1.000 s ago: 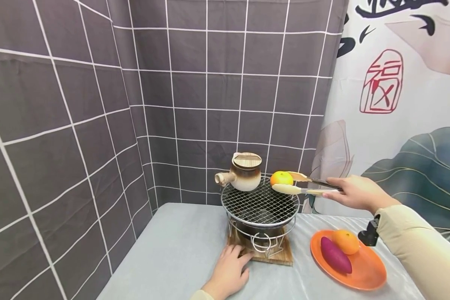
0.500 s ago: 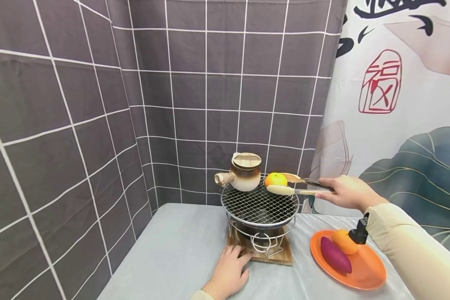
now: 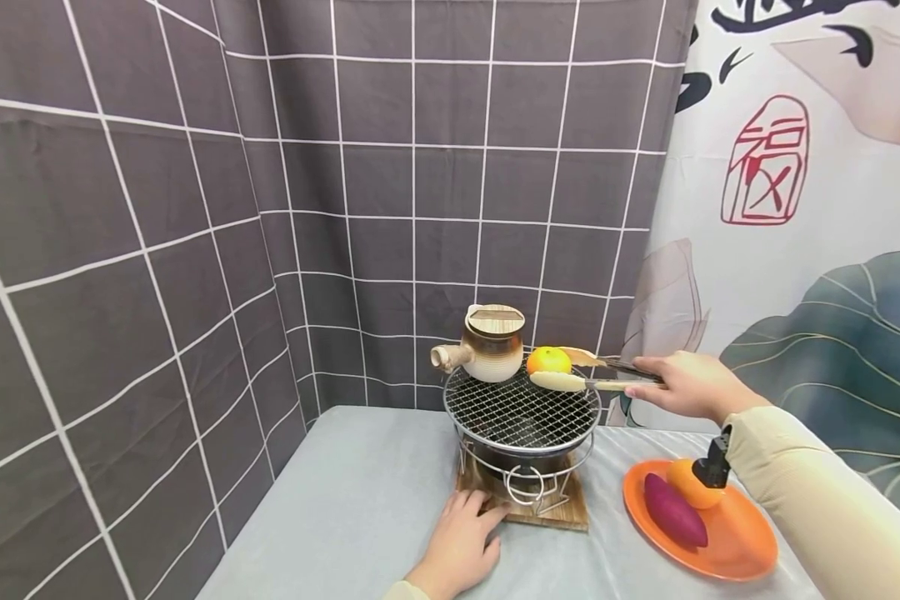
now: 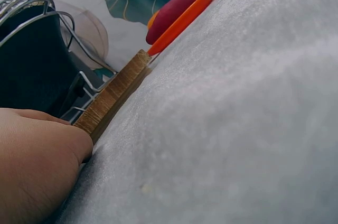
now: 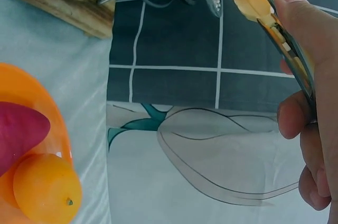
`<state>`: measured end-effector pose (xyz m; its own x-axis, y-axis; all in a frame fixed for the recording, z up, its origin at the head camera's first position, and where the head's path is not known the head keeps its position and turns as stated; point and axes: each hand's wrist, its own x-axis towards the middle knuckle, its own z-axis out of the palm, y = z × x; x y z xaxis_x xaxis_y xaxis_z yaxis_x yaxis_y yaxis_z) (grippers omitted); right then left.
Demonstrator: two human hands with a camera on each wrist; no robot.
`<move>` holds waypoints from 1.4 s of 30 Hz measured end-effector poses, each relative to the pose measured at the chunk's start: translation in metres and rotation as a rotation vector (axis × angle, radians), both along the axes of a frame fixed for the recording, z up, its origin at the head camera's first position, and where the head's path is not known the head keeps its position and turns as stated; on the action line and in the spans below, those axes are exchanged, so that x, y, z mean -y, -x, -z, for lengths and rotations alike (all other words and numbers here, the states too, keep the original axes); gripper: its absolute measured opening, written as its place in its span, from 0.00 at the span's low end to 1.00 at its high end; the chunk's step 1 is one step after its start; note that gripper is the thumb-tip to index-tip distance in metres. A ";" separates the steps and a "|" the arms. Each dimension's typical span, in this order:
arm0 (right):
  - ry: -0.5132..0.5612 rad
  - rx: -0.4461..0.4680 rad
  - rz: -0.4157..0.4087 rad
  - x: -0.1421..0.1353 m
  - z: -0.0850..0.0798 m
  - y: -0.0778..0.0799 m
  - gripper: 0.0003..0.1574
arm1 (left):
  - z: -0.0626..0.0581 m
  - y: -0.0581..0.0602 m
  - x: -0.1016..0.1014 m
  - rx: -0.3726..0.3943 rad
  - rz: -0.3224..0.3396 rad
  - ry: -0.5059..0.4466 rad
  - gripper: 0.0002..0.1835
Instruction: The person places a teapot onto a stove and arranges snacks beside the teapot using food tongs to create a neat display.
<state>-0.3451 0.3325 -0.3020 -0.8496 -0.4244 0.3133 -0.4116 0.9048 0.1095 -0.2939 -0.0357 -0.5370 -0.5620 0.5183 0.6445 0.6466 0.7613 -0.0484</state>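
My right hand (image 3: 693,386) grips a pair of tongs (image 3: 596,385), whose pale tips hold an orange (image 3: 548,360) at the back right of the round wire grill rack (image 3: 521,412). Whether the orange touches the mesh cannot be told. Just left of it stands a clay teapot (image 3: 492,354) with a wooden lid and a side handle. My left hand (image 3: 457,542) rests with its fingers on the front left corner of the wooden board (image 3: 547,515) under the stove. In the left wrist view, the back of that hand (image 4: 39,163) hides the fingertips.
An orange plate (image 3: 742,542) lies on the table to the right of the stove, holding a purple sweet potato (image 3: 675,510) and another orange (image 3: 693,483). My right forearm passes above the plate's right side. A dark grid-patterned curtain (image 3: 450,183) hangs close behind the stove.
The right hand has moved left, bringing the tongs and orange from the rack's right rim to nearer the teapot, slightly lower. The left hand has stayed on the board.
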 end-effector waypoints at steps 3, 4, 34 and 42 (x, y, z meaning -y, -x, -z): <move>-0.002 -0.001 -0.001 0.001 0.001 0.000 0.41 | 0.001 0.000 0.000 0.003 0.000 0.000 0.22; -0.002 -0.002 -0.001 0.001 0.001 0.001 0.41 | 0.001 0.000 0.000 0.003 -0.001 -0.001 0.22; 0.042 0.040 0.080 -0.041 0.003 -0.016 0.49 | 0.000 0.001 0.000 0.003 0.002 0.006 0.22; 0.066 0.062 0.129 -0.068 0.008 -0.026 0.49 | 0.002 0.003 0.001 0.011 0.005 0.000 0.22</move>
